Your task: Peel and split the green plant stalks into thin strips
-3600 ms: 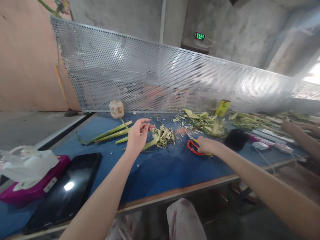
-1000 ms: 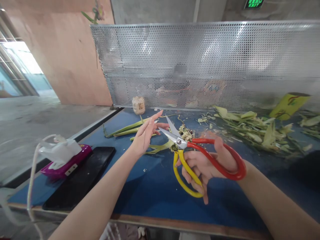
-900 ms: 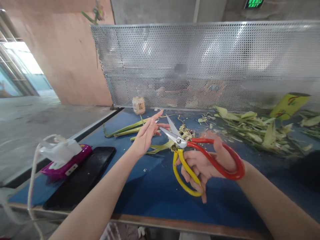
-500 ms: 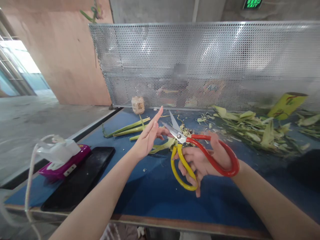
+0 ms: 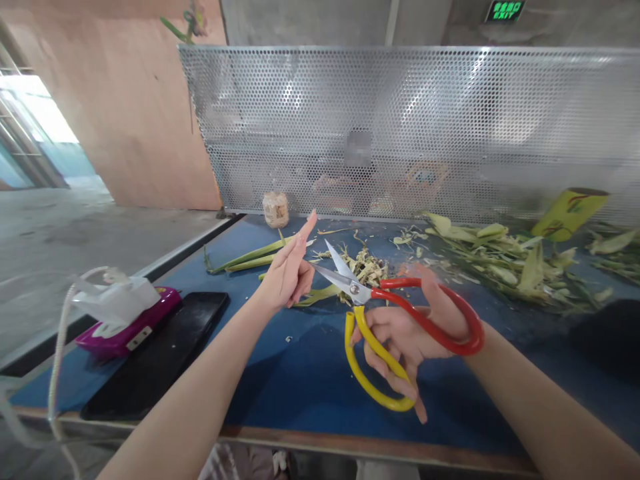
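Observation:
My right hand [image 5: 410,327] grips a pair of scissors [image 5: 356,291] with one red and one yellow handle, held above the blue table [image 5: 300,373]. The blades are apart and point left. Their tips lie right beside my left hand [image 5: 286,272]. That hand is raised with the index and middle fingers stretched upward and the lower fingers curled. I see nothing in it. Just behind both hands lies a small pile of pale shredded husk scraps [image 5: 367,267].
Green stalks [image 5: 245,257] and a small jar [image 5: 276,209] lie behind my left hand, before a perforated metal screen [image 5: 400,127]. Cut leaves [image 5: 500,257] and a yellow cup [image 5: 570,212] are at the right. A black tablet [image 5: 160,353] and a magenta box [image 5: 125,323] are at the left.
My right hand took the scissors off the table and raised them. In the last half second the handles spread wider, and my left hand drew its thumb in beside the blade tips.

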Motion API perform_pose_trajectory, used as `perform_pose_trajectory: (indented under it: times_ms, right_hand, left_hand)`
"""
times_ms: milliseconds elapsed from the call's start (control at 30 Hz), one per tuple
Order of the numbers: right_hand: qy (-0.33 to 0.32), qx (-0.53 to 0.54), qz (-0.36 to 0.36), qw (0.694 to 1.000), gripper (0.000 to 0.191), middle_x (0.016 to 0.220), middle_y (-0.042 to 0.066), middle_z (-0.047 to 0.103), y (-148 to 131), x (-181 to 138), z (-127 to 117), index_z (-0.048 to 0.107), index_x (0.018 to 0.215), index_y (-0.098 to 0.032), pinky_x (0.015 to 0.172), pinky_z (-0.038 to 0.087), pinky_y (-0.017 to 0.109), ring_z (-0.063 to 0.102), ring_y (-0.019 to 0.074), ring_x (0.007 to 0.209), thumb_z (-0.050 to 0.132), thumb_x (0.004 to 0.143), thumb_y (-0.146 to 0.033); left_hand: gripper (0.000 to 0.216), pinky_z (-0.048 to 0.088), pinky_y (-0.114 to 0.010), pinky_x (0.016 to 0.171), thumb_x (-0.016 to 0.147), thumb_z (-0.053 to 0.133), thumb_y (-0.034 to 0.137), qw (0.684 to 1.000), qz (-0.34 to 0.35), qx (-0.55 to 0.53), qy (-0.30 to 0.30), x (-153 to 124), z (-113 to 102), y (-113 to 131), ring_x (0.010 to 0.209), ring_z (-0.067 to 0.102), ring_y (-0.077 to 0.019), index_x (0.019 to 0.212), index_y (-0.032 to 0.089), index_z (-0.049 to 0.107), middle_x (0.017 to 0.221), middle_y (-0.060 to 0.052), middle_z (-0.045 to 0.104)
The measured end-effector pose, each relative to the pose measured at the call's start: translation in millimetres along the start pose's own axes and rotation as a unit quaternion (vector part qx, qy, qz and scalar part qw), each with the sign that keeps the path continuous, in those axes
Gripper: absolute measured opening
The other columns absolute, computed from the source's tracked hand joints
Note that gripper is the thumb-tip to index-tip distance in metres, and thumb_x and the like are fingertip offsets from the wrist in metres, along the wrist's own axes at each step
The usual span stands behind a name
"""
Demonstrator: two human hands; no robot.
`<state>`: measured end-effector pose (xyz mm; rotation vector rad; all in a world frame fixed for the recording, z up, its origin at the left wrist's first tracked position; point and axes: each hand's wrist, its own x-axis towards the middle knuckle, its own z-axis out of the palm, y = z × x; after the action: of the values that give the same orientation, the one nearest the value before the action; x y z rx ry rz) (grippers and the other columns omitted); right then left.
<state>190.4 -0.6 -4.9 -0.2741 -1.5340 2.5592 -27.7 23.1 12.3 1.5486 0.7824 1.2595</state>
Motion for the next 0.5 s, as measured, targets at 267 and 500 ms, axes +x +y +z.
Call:
perform_pose_trajectory:
  times_ms: [267,500]
  right_hand:
    - [0.006,-0.022,0.011,1.0,0.094,0.085,0.013,0.05,-2.4,-1.2,2.6,0.037,0.105,-0.01,0.052,0.049,0.047,0.056,0.021,0.064,-0.002,0.059,-0.082]
    - [0.001,-0.03,-0.002,1.0,0.094,0.084,0.012,0.049,-2.8,-1.8,6.3,0.038,0.106,-0.009,0.05,0.049,0.044,0.056,0.0195,0.063,0.001,0.06,-0.083]
  left_hand:
    - [0.056,0.023,-0.02,0.028,0.083,0.033,0.05,0.999,-0.021,-0.009,-0.027,0.8,-1.7,-1.0,0.018,0.022,-0.0052,0.134,0.027,0.027,0.024,0.01,0.033]
    - [0.057,0.022,-0.02,0.029,0.085,0.03,0.048,0.999,-0.015,0.007,-0.029,0.1,-1.0,1.0,0.018,0.022,-0.0057,0.137,0.026,0.021,0.023,0.009,0.032]
